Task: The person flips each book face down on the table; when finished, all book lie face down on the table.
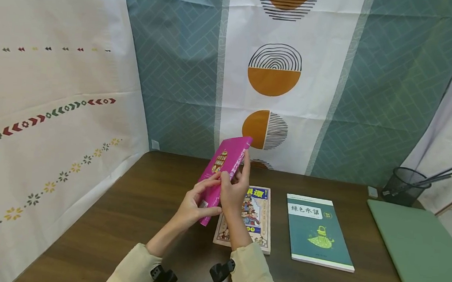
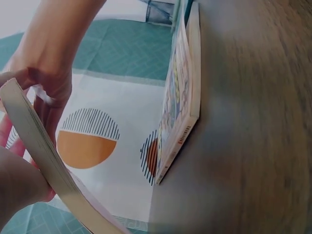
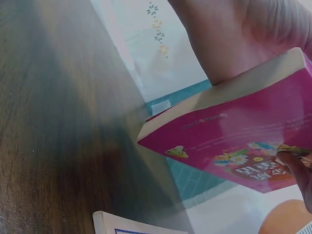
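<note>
Both hands are up off the worktop [image 1: 133,204], and I see them sharing one pink book [image 1: 223,172]. On my head view the left hand [image 1: 195,205] curls round the book's lower end, thumb on the near face and fingers wrapped behind, pinching it firmly. Just beside it, the right hand [image 1: 235,190] grips the same book a little higher, fingers reaching up along the far cover and thumb closed against the spine edge. The book stands tilted, top leaning away from the hands toward the patterned backdrop [image 1: 275,74].

From the left wrist camera I see the page edges [image 2: 39,156] running past that hand (the cover itself is barely visible there). The right wrist camera shows the pink cover [image 3: 243,141] with printed flowers, and fingertips [image 3: 297,168] pressing on it.

Below and just right of the hands lies an illustrated book [image 1: 253,218] flat on the worktop; further right, a teal book [image 1: 318,232], then a green folder [image 1: 420,249] and a mesh pen cup [image 1: 405,186], well apart from both hands.
</note>
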Demonstrator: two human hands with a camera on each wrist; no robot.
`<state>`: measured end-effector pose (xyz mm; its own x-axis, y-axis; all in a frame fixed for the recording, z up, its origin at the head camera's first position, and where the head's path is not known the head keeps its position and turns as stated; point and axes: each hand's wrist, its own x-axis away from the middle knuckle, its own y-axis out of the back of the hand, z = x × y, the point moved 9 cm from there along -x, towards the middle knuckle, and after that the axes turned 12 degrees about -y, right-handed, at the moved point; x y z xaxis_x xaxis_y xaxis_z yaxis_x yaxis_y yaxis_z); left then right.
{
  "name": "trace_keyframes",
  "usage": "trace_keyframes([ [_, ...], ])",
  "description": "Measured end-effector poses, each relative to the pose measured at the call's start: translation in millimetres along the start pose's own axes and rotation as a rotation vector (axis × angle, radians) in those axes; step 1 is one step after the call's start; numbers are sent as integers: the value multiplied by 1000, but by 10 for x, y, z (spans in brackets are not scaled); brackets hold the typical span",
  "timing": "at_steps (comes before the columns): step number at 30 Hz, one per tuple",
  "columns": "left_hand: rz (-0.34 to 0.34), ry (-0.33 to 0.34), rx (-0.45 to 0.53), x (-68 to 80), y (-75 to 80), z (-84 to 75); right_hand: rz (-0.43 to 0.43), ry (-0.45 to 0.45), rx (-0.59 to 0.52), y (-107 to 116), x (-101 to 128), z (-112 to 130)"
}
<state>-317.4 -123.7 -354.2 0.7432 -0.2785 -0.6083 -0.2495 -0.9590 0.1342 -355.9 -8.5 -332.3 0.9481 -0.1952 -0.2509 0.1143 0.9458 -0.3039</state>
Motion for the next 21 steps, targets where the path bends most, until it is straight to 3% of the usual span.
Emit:
trace_keyframes([
  [10, 6, -22, -16, -6, 114, 104, 20, 1, -7, -26, 7, -5],
  [21, -111, 155, -66, 65, 436, 434, 44, -5, -12, -84, 51, -24],
])
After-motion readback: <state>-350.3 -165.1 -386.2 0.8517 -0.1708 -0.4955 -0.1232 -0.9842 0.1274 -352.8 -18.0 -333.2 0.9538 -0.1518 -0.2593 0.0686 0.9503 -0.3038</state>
